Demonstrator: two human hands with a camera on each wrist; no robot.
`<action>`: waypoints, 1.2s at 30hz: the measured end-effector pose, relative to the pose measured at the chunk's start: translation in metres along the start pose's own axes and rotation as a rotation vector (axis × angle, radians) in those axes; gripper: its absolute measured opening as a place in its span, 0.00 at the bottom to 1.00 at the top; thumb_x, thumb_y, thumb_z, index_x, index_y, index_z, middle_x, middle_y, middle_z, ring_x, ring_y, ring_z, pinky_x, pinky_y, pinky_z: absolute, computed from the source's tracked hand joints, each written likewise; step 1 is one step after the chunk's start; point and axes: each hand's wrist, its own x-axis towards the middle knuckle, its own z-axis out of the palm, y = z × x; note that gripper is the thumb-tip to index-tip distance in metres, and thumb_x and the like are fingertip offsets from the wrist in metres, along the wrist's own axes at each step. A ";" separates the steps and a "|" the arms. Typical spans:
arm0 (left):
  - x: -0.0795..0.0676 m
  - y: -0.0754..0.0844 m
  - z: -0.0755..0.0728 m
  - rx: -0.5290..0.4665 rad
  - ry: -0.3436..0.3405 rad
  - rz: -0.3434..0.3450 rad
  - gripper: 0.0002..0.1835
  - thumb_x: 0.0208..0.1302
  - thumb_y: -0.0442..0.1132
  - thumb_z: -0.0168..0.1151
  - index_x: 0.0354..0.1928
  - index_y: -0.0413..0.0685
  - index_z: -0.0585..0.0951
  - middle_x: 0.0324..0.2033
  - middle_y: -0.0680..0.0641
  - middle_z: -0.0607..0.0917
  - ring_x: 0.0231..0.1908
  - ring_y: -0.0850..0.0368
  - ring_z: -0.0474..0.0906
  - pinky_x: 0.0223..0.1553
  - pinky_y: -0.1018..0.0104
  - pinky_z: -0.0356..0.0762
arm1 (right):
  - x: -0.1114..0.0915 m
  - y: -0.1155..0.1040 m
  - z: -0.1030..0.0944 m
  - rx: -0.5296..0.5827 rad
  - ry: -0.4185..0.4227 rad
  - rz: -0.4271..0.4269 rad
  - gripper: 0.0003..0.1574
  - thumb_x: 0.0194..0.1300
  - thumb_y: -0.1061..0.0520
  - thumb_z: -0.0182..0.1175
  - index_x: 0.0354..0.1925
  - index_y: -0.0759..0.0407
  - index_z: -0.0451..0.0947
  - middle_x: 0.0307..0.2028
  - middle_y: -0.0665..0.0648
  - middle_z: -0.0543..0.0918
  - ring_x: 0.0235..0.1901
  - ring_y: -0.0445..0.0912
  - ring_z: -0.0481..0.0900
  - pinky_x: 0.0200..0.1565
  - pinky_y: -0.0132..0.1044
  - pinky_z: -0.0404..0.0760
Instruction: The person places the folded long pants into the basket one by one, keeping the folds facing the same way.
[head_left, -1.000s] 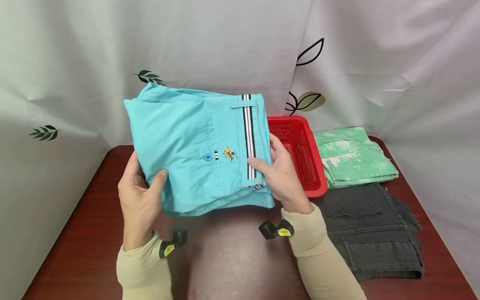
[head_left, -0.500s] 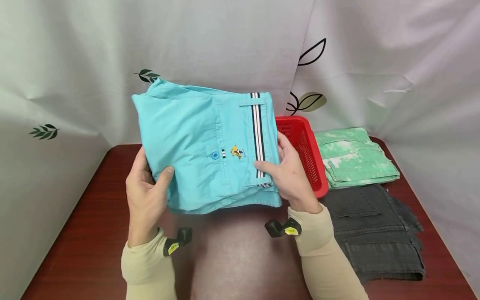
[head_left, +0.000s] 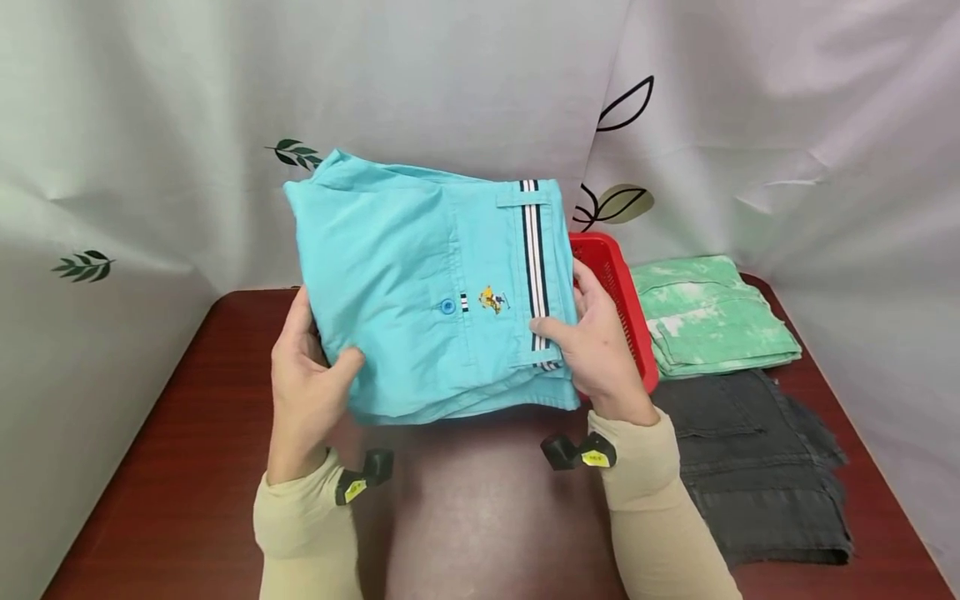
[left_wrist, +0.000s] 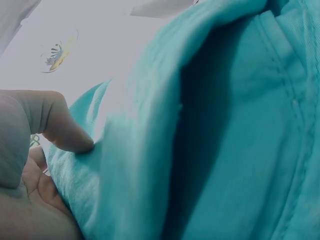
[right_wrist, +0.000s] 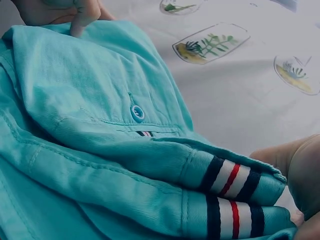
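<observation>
Folded turquoise pants (head_left: 390,275) are held up above the table between both hands. Their waistband, with a navy, white and red stripe, lies on the right; a blue button and a small embroidered figure show on the back. My left hand (head_left: 311,383) grips the folded left end, thumb on top and fingers behind the cloth. At the waistband, my right hand (head_left: 603,350) pinches the stripe edge with the thumb in front and the fingers hidden behind. The right wrist view shows the stacked layers of the waistband (right_wrist: 235,220) close up.
Behind the pants stands a red plastic basket (head_left: 637,325), partly covered by them. To its right lies a folded green-and-white garment (head_left: 712,317), with folded dark grey jeans (head_left: 765,500) nearer on the reddish-brown table (head_left: 172,467). A white curtain with leaf prints surrounds the table.
Both hands have carried the turquoise pants to the right and slightly up, covering more of the red basket. The grip stays the same, and the other garments have not moved.
</observation>
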 end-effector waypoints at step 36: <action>0.001 -0.013 0.022 0.025 0.005 -0.046 0.41 0.63 0.17 0.47 0.78 0.47 0.57 0.71 0.50 0.67 0.67 0.51 0.65 0.65 0.64 0.65 | 0.006 -0.004 -0.018 0.056 0.052 -0.028 0.49 0.67 0.73 0.57 0.78 0.54 0.51 0.68 0.59 0.70 0.62 0.51 0.74 0.50 0.37 0.82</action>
